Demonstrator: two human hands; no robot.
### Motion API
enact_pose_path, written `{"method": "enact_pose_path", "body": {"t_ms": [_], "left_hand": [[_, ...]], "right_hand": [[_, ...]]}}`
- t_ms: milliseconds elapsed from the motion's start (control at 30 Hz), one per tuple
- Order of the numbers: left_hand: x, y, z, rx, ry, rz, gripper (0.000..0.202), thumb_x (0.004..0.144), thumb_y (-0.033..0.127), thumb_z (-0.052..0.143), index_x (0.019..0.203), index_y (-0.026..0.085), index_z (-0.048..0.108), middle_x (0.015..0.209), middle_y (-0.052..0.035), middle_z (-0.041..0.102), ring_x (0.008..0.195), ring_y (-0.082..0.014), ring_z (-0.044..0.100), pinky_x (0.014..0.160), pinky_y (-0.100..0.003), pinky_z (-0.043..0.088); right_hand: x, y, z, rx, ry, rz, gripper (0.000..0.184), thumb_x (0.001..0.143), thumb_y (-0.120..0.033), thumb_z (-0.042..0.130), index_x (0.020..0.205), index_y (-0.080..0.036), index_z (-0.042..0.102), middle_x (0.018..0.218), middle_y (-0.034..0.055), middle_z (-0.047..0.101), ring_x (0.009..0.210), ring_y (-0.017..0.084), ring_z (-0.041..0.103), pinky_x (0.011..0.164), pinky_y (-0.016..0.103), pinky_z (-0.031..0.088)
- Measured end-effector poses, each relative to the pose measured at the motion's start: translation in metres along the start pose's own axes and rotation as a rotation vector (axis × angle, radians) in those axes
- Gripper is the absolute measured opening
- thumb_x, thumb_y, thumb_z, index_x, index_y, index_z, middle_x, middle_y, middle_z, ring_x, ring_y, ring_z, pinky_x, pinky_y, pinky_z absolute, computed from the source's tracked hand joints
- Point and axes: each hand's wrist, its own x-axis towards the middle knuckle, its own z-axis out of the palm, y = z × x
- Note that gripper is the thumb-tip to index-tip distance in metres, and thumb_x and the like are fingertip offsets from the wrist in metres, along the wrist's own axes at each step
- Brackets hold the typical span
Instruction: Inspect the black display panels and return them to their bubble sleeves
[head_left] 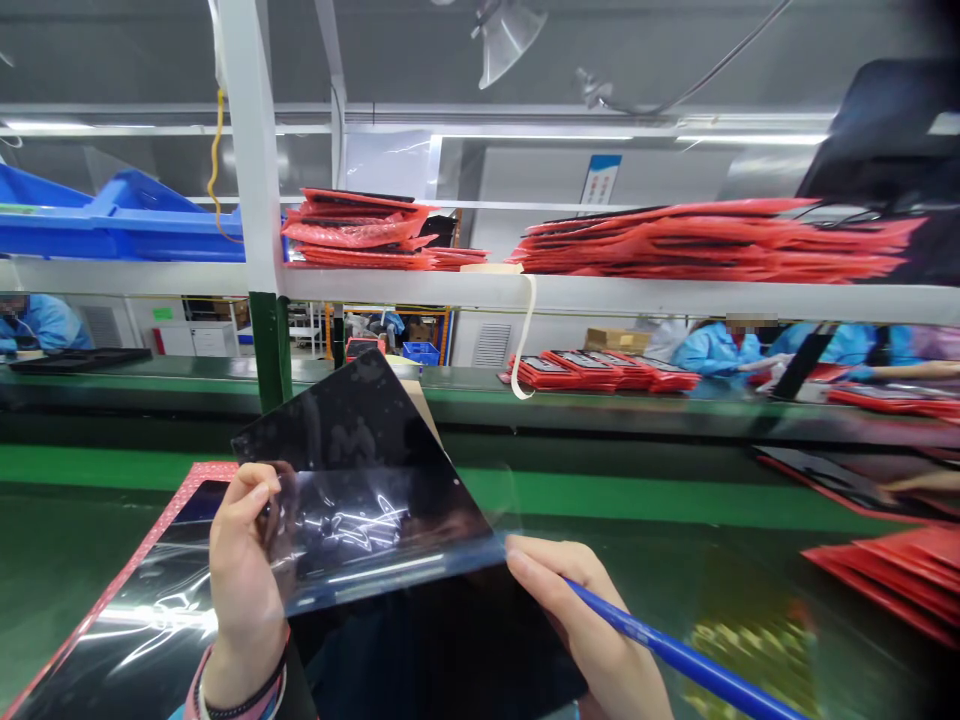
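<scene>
A glossy black screen panel (442, 640) is tilted up in front of me, with a clear film (352, 520) lying partly loose across it. My left hand (247, 560) is closed at the panel's left edge, beside the film's left side; whether it also pinches the film I cannot tell. Thumb and fingers of my right hand (592, 620) pinch the film at its right end. A blue pen (675, 655) is tucked in that same hand, pointing to the lower right. Another black panel (142, 610) lies on a red bubble-wrap sheet (112, 590) at the left.
Red packets (712, 240) are piled on the white shelf (600, 292) ahead, beside blue bins (127, 220). A green post (270, 350) rises behind the panel. More red packets (900, 575) lie at right, near another person's hand (930, 483). Co-workers in blue sit across.
</scene>
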Motion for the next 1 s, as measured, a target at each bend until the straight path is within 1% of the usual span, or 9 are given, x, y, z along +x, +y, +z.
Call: {"method": "enact_pose_path", "body": {"t_ms": [100, 200, 333, 400, 467, 567, 733, 900, 1000], "left_hand": [[-0.005, 0.001, 0.002, -0.012, -0.079, -0.042, 0.019, 0.046, 0.031, 0.070, 0.051, 0.020, 0.055, 0.061, 0.0036, 0.061, 0.048, -0.0088, 0.047, 0.042, -0.019, 0.036], [-0.007, -0.003, -0.001, -0.045, -0.161, -0.031, 0.019, 0.052, 0.035, 0.071, 0.053, 0.020, 0.059, 0.066, 0.0012, 0.065, 0.057, -0.0129, 0.055, 0.050, -0.020, 0.044], [-0.006, -0.011, -0.007, -0.041, -0.235, 0.002, 0.020, 0.061, 0.039, 0.071, 0.059, 0.020, 0.065, 0.073, -0.0010, 0.068, 0.070, -0.0155, 0.059, 0.059, -0.019, 0.046], [-0.006, -0.014, -0.009, -0.049, -0.269, -0.011, 0.019, 0.060, 0.038, 0.072, 0.058, 0.020, 0.065, 0.074, -0.0014, 0.068, 0.070, -0.0164, 0.059, 0.060, -0.020, 0.046], [-0.006, -0.015, -0.011, -0.063, -0.301, -0.022, 0.018, 0.061, 0.037, 0.072, 0.059, 0.021, 0.066, 0.075, -0.0014, 0.069, 0.070, -0.0172, 0.059, 0.061, -0.021, 0.047], [-0.007, -0.015, -0.013, -0.068, -0.327, -0.018, 0.017, 0.062, 0.037, 0.072, 0.059, 0.021, 0.066, 0.076, -0.0012, 0.070, 0.067, -0.0170, 0.058, 0.059, -0.022, 0.047], [-0.008, -0.015, -0.013, -0.070, -0.288, -0.014, 0.017, 0.059, 0.036, 0.074, 0.057, 0.021, 0.066, 0.075, -0.0010, 0.070, 0.064, -0.0160, 0.059, 0.058, -0.022, 0.047], [-0.011, -0.014, -0.010, -0.068, -0.282, 0.023, 0.018, 0.057, 0.035, 0.073, 0.054, 0.019, 0.065, 0.073, -0.0024, 0.069, 0.065, -0.0168, 0.059, 0.057, -0.023, 0.047], [-0.011, -0.014, -0.009, -0.054, -0.287, 0.074, 0.015, 0.058, 0.032, 0.070, 0.052, 0.019, 0.065, 0.071, -0.0034, 0.069, 0.066, -0.0181, 0.060, 0.058, -0.025, 0.047]], "right_hand": [[0.001, 0.004, 0.002, 0.048, -0.004, 0.040, 0.036, 0.066, -0.062, 0.078, 0.072, -0.026, 0.079, 0.078, 0.0027, 0.073, 0.078, 0.024, 0.066, 0.072, 0.031, 0.051], [-0.001, 0.006, 0.001, 0.065, -0.039, 0.085, 0.036, 0.066, -0.060, 0.078, 0.077, -0.026, 0.080, 0.085, 0.0047, 0.075, 0.084, 0.026, 0.068, 0.074, 0.032, 0.053], [-0.001, 0.000, 0.002, 0.004, -0.079, 0.001, 0.032, 0.069, -0.057, 0.077, 0.077, -0.025, 0.078, 0.085, 0.0041, 0.073, 0.080, 0.025, 0.065, 0.071, 0.031, 0.051], [0.002, -0.008, 0.003, -0.030, -0.198, -0.057, 0.032, 0.074, -0.056, 0.073, 0.070, -0.024, 0.074, 0.070, 0.0017, 0.067, 0.066, 0.020, 0.059, 0.061, 0.029, 0.046], [0.006, -0.014, 0.004, -0.044, -0.403, -0.096, 0.034, 0.079, -0.053, 0.068, 0.067, -0.022, 0.070, 0.060, -0.0011, 0.056, 0.057, 0.016, 0.048, 0.054, 0.028, 0.038], [0.011, -0.020, 0.005, -0.041, -0.578, -0.100, 0.033, 0.081, -0.050, 0.067, 0.069, -0.019, 0.065, 0.059, -0.0034, 0.048, 0.057, 0.013, 0.040, 0.055, 0.027, 0.032], [0.013, -0.019, 0.003, -0.049, -0.589, -0.063, 0.031, 0.079, -0.049, 0.070, 0.076, -0.018, 0.068, 0.062, -0.0034, 0.053, 0.060, 0.013, 0.040, 0.056, 0.026, 0.032], [0.010, -0.017, 0.005, -0.023, -0.554, -0.088, 0.032, 0.075, -0.050, 0.076, 0.079, -0.019, 0.070, 0.064, -0.0020, 0.063, 0.060, 0.014, 0.051, 0.056, 0.024, 0.041], [0.008, -0.013, 0.008, 0.030, -0.427, -0.163, 0.043, 0.069, -0.049, 0.082, 0.102, -0.024, 0.073, 0.075, -0.0013, 0.073, 0.070, 0.019, 0.065, 0.067, 0.024, 0.052]]}}
